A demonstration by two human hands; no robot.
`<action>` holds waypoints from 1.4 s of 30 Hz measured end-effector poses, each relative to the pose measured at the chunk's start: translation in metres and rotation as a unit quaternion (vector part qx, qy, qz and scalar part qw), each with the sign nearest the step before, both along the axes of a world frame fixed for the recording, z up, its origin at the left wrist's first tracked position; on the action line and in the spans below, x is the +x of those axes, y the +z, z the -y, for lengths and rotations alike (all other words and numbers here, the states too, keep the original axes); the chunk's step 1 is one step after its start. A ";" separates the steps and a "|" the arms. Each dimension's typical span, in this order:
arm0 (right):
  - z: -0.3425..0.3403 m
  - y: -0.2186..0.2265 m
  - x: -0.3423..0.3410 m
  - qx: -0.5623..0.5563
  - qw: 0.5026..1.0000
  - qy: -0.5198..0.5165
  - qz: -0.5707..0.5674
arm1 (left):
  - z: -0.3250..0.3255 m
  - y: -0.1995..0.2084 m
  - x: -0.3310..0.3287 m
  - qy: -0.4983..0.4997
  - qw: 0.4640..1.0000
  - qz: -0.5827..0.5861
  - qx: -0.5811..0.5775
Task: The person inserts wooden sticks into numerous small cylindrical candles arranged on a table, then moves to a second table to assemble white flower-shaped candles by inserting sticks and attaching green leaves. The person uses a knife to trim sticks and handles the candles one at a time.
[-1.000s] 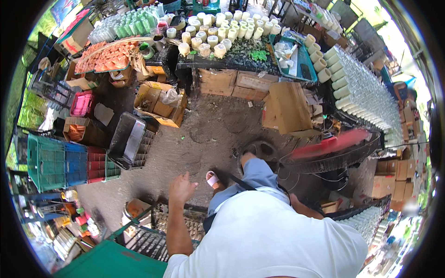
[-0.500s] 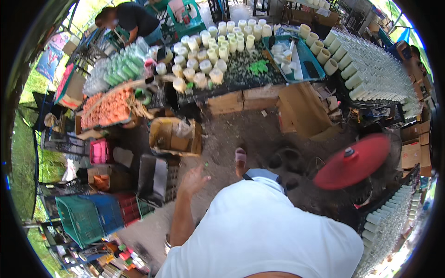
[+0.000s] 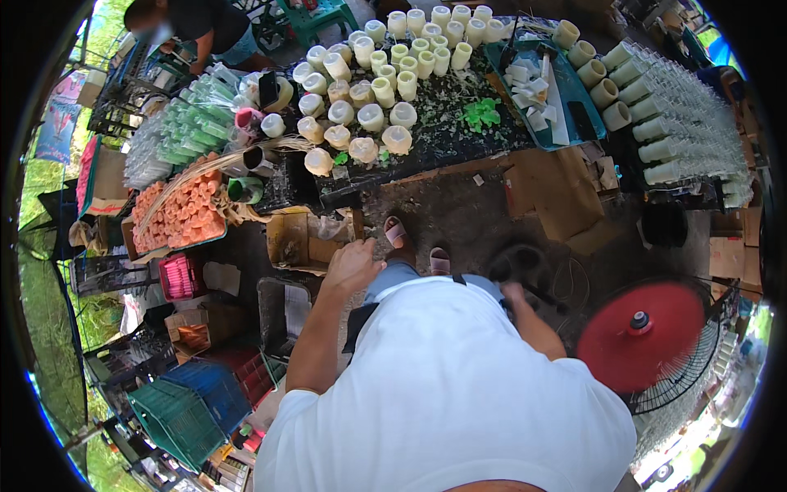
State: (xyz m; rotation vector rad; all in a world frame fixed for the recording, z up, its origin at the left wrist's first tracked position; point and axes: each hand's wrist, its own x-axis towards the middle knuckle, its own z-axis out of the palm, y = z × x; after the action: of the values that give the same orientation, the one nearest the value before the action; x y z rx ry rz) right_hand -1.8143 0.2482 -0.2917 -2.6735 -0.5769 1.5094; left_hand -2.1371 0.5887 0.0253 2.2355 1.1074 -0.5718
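Note:
My left hand (image 3: 354, 266) hangs in front of my body with fingers loosely stretched and nothing in it. Near it is a cardboard box (image 3: 288, 238) with crumpled plastic inside. My right hand (image 3: 514, 297) hangs low beside my right hip; its fingers are blurred and partly out of sight. Ahead stands a dark worktable (image 3: 426, 168) strewn with pale scraps. Rows of pale candle-like cylinders (image 3: 407, 85) stand on it, with rounder whitish ones (image 3: 363, 149) along the near side. Neither hand touches any of these.
A teal tray (image 3: 586, 123) holds white blocks, near green pieces (image 3: 481, 115). Orange cylinders (image 3: 180, 205) fill a tray at left. A red round-fronted fan (image 3: 639, 336) stands at right; a black wheel-like base (image 3: 520, 271) lies near my feet. Crates (image 3: 176, 414) stand lower left. Another person (image 3: 209, 29) bends at the far left.
I have stepped closer to the worktable, and both feet now show. My left hand has moved forward, and my right hand has come into view. The other person has shifted toward the left edge.

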 end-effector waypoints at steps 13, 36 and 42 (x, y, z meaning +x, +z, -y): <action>-0.426 0.171 0.015 0.397 0.839 0.343 0.146 | -0.154 -0.097 0.070 0.052 0.969 0.168 -0.175; -0.577 0.102 0.090 0.282 0.920 0.092 -0.258 | -0.250 -0.169 0.241 0.311 0.943 0.075 0.088; -0.582 0.098 0.097 0.283 0.904 0.056 -0.314 | -0.259 -0.184 0.236 0.358 0.923 0.131 0.050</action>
State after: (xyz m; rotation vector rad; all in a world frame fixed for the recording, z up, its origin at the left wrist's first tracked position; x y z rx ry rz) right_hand -1.7178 0.8298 -0.1936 -1.6325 -0.9340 1.7530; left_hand -1.9015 0.8480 -0.1584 1.7228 1.6935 0.0903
